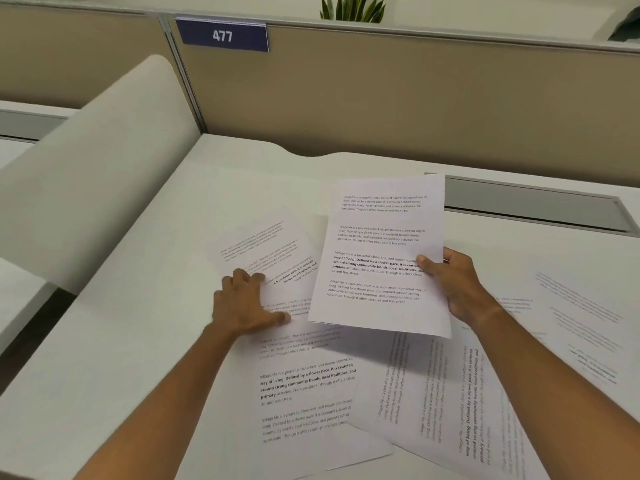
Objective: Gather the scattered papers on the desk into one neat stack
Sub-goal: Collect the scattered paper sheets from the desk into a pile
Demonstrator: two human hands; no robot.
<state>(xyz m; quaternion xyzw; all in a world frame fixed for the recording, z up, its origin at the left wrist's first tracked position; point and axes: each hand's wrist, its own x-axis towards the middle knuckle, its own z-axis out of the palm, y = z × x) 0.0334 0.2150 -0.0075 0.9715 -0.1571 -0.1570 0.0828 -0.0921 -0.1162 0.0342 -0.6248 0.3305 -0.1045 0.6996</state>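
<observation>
Roughly five printed sheets visible in the head view, all on or over the white desk [138,306]. Right hand [457,285] pinches one held sheet [384,258] at its right edge, thumb on top, sheet lifted off the desk and tilted toward the camera. Left hand [247,299] lies palm down, fingers spread, pressing an angled sheet [270,251] flat; nothing gripped. One near sheet [308,403] lies below that hand, overlapping a rotated sheet [446,400] to its right. One blurred far-right sheet [581,327] sits apart. One blue sign [222,35] reading 477 on the beige partition [415,98].
</observation>
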